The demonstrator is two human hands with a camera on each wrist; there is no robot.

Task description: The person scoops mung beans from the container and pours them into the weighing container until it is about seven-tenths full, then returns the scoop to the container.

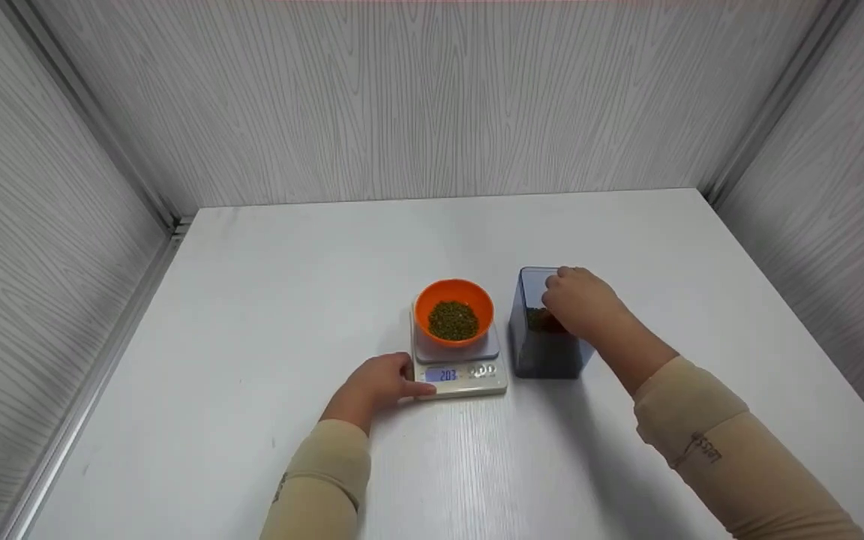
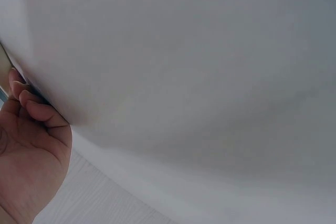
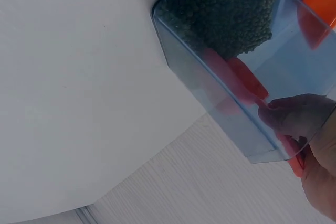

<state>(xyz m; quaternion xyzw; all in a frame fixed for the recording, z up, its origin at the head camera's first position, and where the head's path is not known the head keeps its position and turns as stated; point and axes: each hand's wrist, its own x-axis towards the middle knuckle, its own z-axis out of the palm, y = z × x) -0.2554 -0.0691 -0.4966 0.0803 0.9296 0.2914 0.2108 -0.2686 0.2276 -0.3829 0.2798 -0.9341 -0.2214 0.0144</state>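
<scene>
My left hand [image 1: 381,381] grips the left side of a white kitchen scale [image 1: 483,384], its thumb along the front edge near the display. The display appears to read 203. On the scale's platform sits an orange bowl [image 1: 483,304] with small green beans [image 1: 453,322] in it. To the right of the scale stands a clear bluish plastic container [image 1: 544,361]. My right hand [image 1: 588,306] is at the container's opening, holding a red scoop [image 3: 242,81] by its handle. The scoop's head is inside, close to the green beans [image 3: 226,11] in the container.
All of this stands on a white table [image 1: 267,300]. Grey wood-grain panels [image 1: 432,105] rise behind it and on both sides. The container's wall is only a small gap from the scale's right edge.
</scene>
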